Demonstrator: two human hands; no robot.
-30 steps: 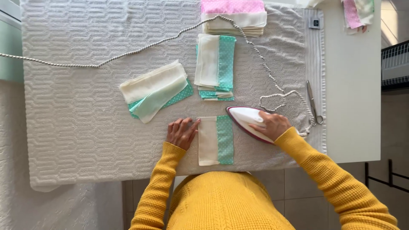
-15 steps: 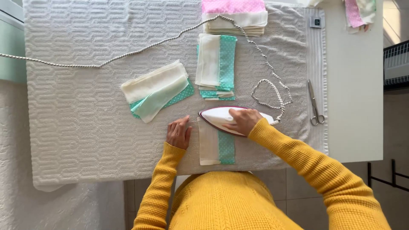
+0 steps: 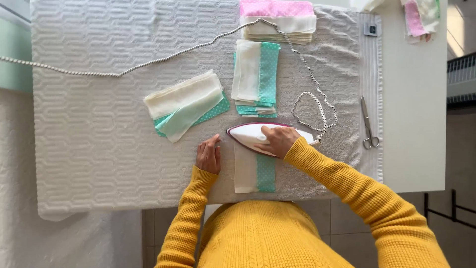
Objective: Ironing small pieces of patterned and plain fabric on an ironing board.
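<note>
A white iron (image 3: 248, 135) with a dark red rim lies across the top of a cream and teal dotted fabric piece (image 3: 255, 172). My right hand (image 3: 277, 140) grips the iron's handle. My left hand (image 3: 208, 155) rests flat on the towel just left of that fabric piece, fingers together, touching its edge. Both arms wear yellow knit sleeves. The iron's braided cord (image 3: 307, 106) loops to the right of the iron and runs off across the table to the left.
A textured white towel (image 3: 99, 149) covers the table. On it lie a slanted stack of cream and teal pieces (image 3: 186, 105), an upright stack (image 3: 256, 78), and a pink-topped pile (image 3: 277, 20). Scissors (image 3: 368, 124) lie at the right.
My right hand slid the iron leftward from the towel onto the top of the fabric piece. The cord loop shifted with it. My left hand drew slightly in beside the fabric.
</note>
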